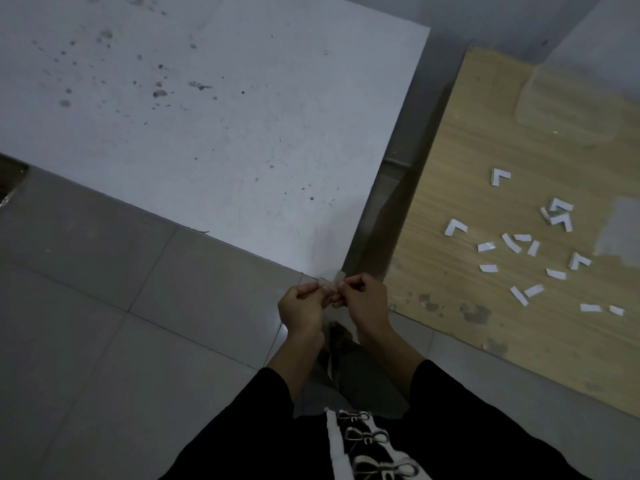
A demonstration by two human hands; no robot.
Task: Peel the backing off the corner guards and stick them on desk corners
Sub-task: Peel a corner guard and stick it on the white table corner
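At lower centre, the left hand (300, 308) and right hand (363, 299) both pinched a small translucent corner guard (331, 278) beside the white desk (207, 116).

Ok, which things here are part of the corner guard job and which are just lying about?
In the job: clear corner guard, pinched by left hand and right hand; white desk, its near corner.
Lying about: white paper pieces, probably spent backings; wooden surface under them; clear container.
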